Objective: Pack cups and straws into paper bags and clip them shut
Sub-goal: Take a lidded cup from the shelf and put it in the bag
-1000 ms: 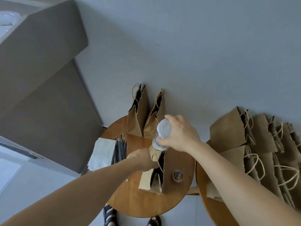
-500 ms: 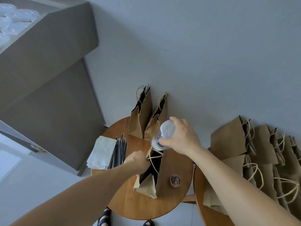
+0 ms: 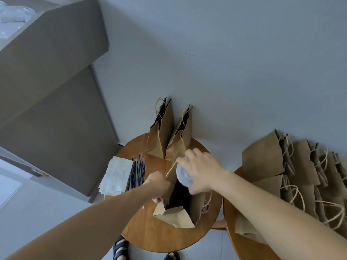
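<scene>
An open brown paper bag (image 3: 175, 215) stands on the small round wooden table (image 3: 150, 233). My left hand (image 3: 158, 183) grips the bag's left rim and holds its mouth open. My right hand (image 3: 201, 170) holds a clear plastic cup (image 3: 184, 176) by its top, right at the bag's mouth, with the cup's lower part inside the opening. Black straws (image 3: 138, 170) lie in a bundle on the table's left side, next to a stack of white napkins (image 3: 116, 175).
Two open paper bags (image 3: 169, 134) stand at the table's back against the wall. A small tub of clips (image 3: 205, 208) sits behind the held bag's right side. Several flat bags (image 3: 300, 177) are piled on a second table at right. A grey counter (image 3: 47, 94) with clear lids stands left.
My right hand has lowered the cup from above the bag into its mouth. The bag has been tipped more upright and pulled wider by my left hand.
</scene>
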The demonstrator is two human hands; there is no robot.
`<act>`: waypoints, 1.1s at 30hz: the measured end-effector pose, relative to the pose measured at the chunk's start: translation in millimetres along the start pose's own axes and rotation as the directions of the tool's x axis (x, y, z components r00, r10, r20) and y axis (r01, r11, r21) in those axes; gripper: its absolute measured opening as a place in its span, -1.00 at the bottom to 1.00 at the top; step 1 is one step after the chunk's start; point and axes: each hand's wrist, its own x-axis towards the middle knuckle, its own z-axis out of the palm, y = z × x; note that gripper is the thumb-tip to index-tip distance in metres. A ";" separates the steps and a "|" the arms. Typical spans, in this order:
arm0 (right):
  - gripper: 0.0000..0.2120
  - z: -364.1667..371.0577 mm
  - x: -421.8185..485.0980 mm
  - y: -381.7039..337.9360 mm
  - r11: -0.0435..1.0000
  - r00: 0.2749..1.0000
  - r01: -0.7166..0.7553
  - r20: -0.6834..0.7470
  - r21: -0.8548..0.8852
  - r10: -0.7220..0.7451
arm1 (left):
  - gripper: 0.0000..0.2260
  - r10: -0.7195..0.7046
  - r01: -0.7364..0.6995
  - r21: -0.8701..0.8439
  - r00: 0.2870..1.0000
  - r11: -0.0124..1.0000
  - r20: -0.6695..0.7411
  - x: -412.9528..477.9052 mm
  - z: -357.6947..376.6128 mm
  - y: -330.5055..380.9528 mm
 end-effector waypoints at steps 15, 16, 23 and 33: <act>-0.19 83.0 38.5 -29.7 0.886 0.890 -0.371 0.380 0.278 0.253 | -0.82 0.040 -0.034 -0.056 0.993 0.998 0.115 0.8 -6.0 -14.9; -0.22 92.4 42.1 -33.6 0.858 0.869 -0.418 0.404 0.297 0.284 | -0.82 0.041 -0.034 -0.065 0.993 0.997 0.108 2.1 -6.1 -15.7; -0.16 161.2 72.1 -57.3 0.834 0.846 -0.475 0.404 0.280 0.347 | -0.90 0.020 -0.012 -0.081 0.995 0.997 0.093 13.7 -16.0 -33.3; -0.35 220.3 99.8 -77.0 0.818 0.845 -0.493 0.389 0.297 0.368 | -0.89 0.083 -0.082 -0.020 0.996 0.996 0.035 29.2 -12.1 -52.7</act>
